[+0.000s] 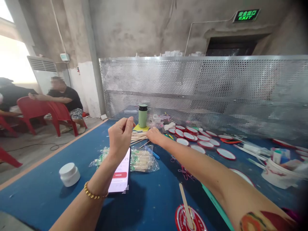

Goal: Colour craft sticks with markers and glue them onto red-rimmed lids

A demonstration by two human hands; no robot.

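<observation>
My left hand (120, 136) is curled closed above the table, thumb uppermost; its palm faces away, and anything inside is hidden. Farther right, my right hand (155, 136) reaches forward with its fingers pinched at the end of a pile of thin wooden sticks (137, 137). A lit phone (121, 175) lies under my left wrist, on or against clear plastic packs of wooden sticks (143, 160). Close to me, a flat wooden stick (184, 203) rests across a red and white round lid (179, 218).
A green tumbler (142, 117) stands behind the sticks. Many red-rimmed lids (204, 138) cover the table's right side, near a white tub (276, 175) of supplies. A white jar (69, 175) sits at left. Perforated metal panels (168, 83) border the back. A person (66, 96) sits beyond.
</observation>
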